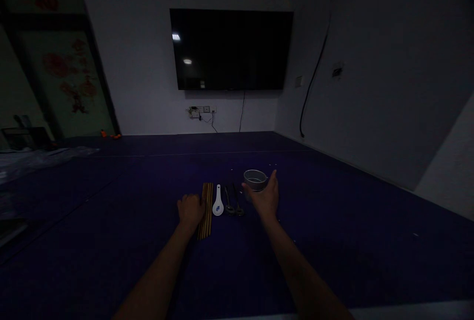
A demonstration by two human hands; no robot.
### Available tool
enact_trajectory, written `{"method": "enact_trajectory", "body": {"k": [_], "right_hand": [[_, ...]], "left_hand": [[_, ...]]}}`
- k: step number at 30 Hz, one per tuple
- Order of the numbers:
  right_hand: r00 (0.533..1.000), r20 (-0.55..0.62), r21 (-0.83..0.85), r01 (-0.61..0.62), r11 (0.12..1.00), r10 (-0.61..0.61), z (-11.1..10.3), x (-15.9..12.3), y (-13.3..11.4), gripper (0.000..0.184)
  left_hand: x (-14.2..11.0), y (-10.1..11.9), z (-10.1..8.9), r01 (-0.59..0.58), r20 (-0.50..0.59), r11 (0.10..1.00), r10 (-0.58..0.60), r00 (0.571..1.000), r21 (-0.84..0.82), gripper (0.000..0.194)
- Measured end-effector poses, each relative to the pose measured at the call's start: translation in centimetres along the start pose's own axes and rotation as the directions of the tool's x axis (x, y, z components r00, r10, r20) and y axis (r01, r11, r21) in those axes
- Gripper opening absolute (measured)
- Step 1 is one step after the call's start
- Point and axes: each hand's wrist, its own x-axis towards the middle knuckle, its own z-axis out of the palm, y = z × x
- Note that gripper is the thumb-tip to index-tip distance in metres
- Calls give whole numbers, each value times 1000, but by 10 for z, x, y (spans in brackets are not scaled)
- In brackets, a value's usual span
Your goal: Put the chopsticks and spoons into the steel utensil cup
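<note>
My right hand (264, 199) is wrapped round the side of a round, see-through cup (255, 176), thumb on the near left and fingers along the right. Palm down, my left hand (191, 210) rests on the mat with its fingers curled. Its thumb side touches the left edge of a row of several wooden chopsticks (206, 211); what lies under the palm is hidden. Just right of the chopsticks is a white soup spoon (218, 206) with a blue mark in its bowl. Two dark metal spoons, one left (229, 208) and one right (239, 211), lie between it and the cup.
A dark blue mat (148, 172) covers the surface, with small white specks near the cup. Crumpled clear plastic (33, 159) lies at far left, near small orange things (111, 135). A television (233, 51) hangs on the back wall; a black cable (314, 70) runs down at right.
</note>
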Motion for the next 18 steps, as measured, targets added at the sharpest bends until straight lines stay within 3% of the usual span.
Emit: {"method": "enact_trajectory", "body": {"k": [3,5,9,14,18], "right_hand": [[977,-154,1,150,989,-148,-10,-2,-19,93],[953,-157,43,269,962,-259,-13,-8,-30,71],[878,114,154,446,882,-464,-5,-30,-42,37],[639,525,210,543,813,-563,9,-53,-47,24],[486,664,227,593,772,-569,13,-59,-48,23]], "left_hand": [[1,0,1,-2,2,1000,2,1000,3,42],[1,0,1,-9,6,1000,9,1000,2,41],[2,0,2,-3,15,1000,3,1000,-6,41],[1,1,2,-5,4,1000,5,1000,-11,40],[0,2,2,-7,7,1000,7,1000,-9,40]]}}
